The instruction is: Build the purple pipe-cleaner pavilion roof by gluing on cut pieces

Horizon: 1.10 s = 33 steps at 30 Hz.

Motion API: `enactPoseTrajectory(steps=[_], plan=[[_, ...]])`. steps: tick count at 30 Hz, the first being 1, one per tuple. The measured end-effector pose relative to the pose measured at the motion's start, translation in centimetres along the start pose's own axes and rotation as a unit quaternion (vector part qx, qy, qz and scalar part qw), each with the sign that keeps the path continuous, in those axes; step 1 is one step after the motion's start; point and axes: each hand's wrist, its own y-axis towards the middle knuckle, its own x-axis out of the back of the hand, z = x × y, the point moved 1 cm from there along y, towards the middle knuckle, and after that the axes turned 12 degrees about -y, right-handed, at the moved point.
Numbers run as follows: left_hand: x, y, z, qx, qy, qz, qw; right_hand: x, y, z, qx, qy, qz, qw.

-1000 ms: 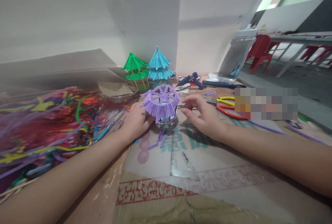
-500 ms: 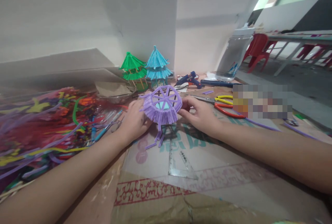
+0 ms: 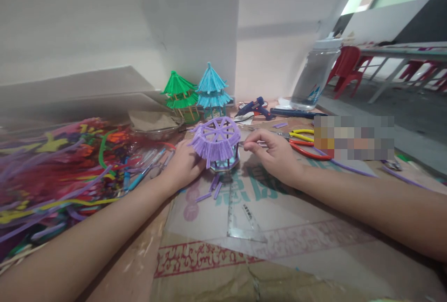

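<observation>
A small pavilion model (image 3: 216,143) stands before me, with a fringe of purple pipe cleaner pieces round its spoked roof ring, dark posts and a pale base. My left hand (image 3: 186,164) grips its left side; the fingertips are hidden behind the model. Just right of the model, apart from it, my right hand (image 3: 270,153) has thumb and fingers pinched together; whether something small is between them I cannot make out. Several short purple pipe cleaner pieces (image 3: 211,191) lie in front of the model, close to a clear set square (image 3: 244,227).
Two finished-looking pavilions, green (image 3: 179,94) and blue (image 3: 211,90), stand at the back beside a blue glue gun (image 3: 256,107). Scissors with red and yellow handles (image 3: 305,146) lie right. Coloured pipe cleaners (image 3: 66,167) heap up left. A clear bottle (image 3: 314,78) stands back right.
The purple model has tipped back more level, so its posts and base now show. My right hand has drawn slightly right, away from the roof edge. The left hand keeps its hold.
</observation>
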Motion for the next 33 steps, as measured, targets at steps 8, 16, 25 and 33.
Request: enactPoseTrajectory(steps=[8, 16, 25, 33], plan=[[0.4, 0.5, -0.9, 0.001, -0.052, -0.016, 0.999, 0.8, -0.1, 1.1, 0.155, -0.008, 0.025, 0.988], [0.0, 0.0, 0.0, 0.033, -0.027, -0.014, 0.999, 0.4, -0.2, 0.8, 0.025, -0.007, 0.057, 0.998], [0.2, -0.1, 0.0, 0.000, 0.014, -0.050, 0.999, -0.5, 0.2, 0.4, -0.210, 0.110, 0.150, 0.960], [0.4, -0.3, -0.1, 0.019, 0.061, -0.046, 0.997, -0.5, 0.1, 0.7, -0.286, 0.201, 0.169, 0.921]])
